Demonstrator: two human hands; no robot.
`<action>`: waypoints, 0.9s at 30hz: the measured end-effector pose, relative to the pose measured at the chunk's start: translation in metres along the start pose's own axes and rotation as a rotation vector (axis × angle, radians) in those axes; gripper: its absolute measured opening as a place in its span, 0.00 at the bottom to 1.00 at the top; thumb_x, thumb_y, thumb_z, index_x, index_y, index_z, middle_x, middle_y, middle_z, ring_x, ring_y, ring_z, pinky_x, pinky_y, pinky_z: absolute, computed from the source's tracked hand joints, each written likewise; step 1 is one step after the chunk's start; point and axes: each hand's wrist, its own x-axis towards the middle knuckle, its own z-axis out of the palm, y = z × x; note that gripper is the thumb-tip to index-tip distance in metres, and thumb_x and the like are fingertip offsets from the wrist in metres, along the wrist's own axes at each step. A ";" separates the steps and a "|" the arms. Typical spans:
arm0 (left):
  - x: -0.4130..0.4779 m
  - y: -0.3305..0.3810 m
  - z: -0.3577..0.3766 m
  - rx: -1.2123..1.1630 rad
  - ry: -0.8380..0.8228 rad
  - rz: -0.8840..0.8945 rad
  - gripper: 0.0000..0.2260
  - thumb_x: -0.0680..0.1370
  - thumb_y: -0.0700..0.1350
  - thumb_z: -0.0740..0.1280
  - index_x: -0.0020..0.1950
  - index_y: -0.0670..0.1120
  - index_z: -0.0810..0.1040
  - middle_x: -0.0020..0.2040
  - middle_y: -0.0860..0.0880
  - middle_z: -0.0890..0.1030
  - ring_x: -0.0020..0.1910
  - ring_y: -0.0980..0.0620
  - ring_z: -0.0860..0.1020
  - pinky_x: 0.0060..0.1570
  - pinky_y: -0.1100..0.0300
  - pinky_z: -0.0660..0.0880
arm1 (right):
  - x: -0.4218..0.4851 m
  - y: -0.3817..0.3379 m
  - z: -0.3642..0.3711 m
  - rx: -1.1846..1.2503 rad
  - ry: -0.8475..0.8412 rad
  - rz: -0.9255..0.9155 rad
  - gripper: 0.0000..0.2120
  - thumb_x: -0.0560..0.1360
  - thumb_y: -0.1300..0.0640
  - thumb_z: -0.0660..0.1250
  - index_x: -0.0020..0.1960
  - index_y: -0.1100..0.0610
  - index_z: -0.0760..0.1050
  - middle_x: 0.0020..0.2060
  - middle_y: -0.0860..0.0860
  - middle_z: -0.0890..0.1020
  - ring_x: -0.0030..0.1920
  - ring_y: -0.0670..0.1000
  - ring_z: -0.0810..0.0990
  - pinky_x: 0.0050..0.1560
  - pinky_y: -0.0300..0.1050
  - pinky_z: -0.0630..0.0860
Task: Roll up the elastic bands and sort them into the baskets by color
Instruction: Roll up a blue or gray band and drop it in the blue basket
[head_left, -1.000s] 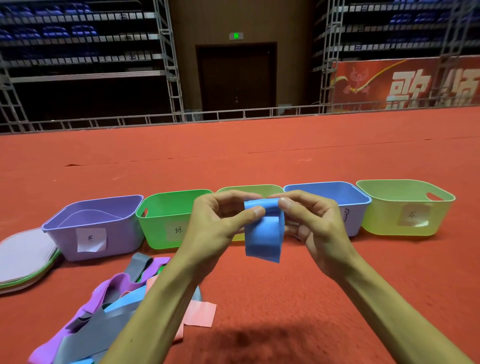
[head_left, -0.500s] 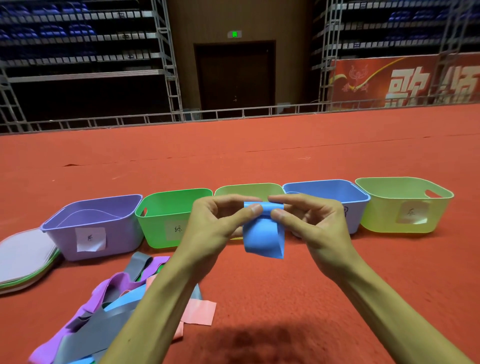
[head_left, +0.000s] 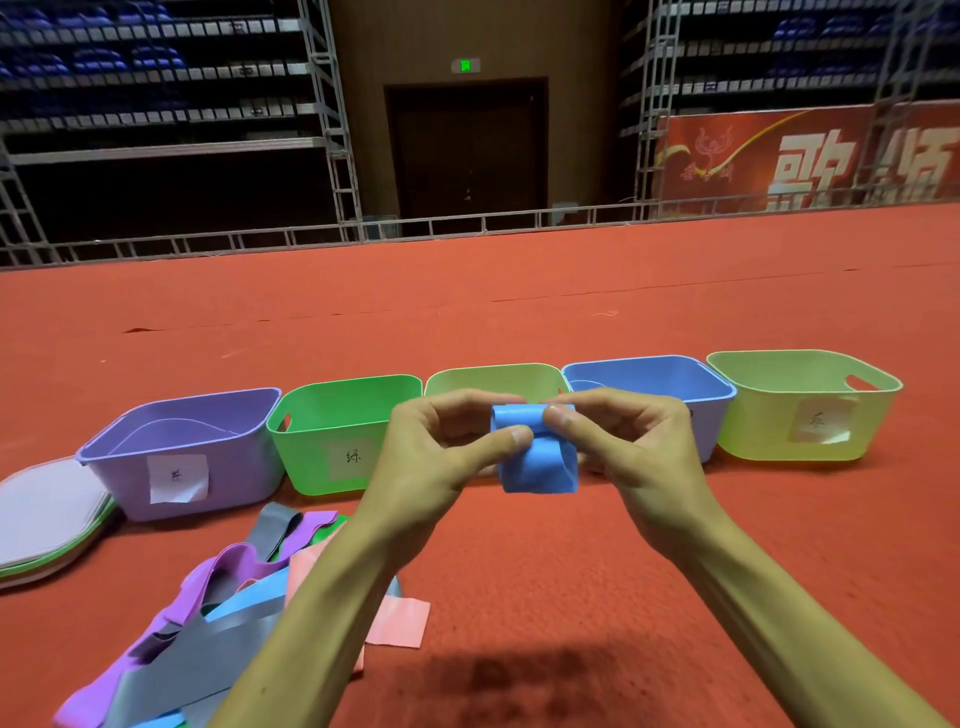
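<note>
1. While both hands work in front of it, the blue basket (head_left: 649, 374) stands on the red carpet (head_left: 519, 322) and serves as the reference point.
2. Row of 5 baskets, side by side: left of the blue basket come the pale green basket (head_left: 493, 376), the green basket (head_left: 332, 431) and the purple basket (head_left: 182, 452); the yellow-green basket (head_left: 805, 410) is just beside it on the right.
3. The pile of loose bands (head_left: 218, 613), purple, grey, light blue, pink and green, lies tangled well to the left of the blue basket, nearer the camera.
4. The stack of flat lids (head_left: 47, 509) lies farthest left of the blue basket, past the purple one.
5. The left hand (head_left: 431, 457) and right hand (head_left: 639, 447) are raised before the blue basket's left corner, each pinching the band between thumb and curled fingers.
6. The blue band (head_left: 540, 462) is held in the air between the hands, rolled at the top, its tail hanging; it is in no basket.
</note>
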 end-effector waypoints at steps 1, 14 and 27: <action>0.000 0.000 0.000 -0.012 -0.021 -0.021 0.12 0.73 0.38 0.75 0.56 0.38 0.84 0.52 0.39 0.87 0.51 0.44 0.85 0.47 0.53 0.83 | 0.000 0.000 -0.001 0.002 -0.004 -0.015 0.06 0.72 0.64 0.74 0.48 0.66 0.85 0.36 0.53 0.87 0.33 0.45 0.82 0.34 0.34 0.76; 0.000 0.001 0.001 0.106 0.013 0.051 0.09 0.73 0.43 0.78 0.50 0.41 0.87 0.46 0.40 0.87 0.46 0.45 0.84 0.51 0.46 0.81 | -0.003 0.006 -0.006 0.039 -0.104 0.060 0.11 0.72 0.71 0.74 0.54 0.66 0.83 0.35 0.51 0.85 0.35 0.45 0.82 0.39 0.35 0.77; -0.004 -0.006 0.000 0.076 0.023 0.014 0.10 0.74 0.37 0.75 0.54 0.42 0.86 0.48 0.43 0.88 0.46 0.48 0.86 0.43 0.55 0.83 | -0.007 0.008 -0.006 -0.019 -0.115 0.129 0.11 0.72 0.66 0.75 0.53 0.67 0.82 0.44 0.63 0.87 0.40 0.58 0.87 0.41 0.47 0.83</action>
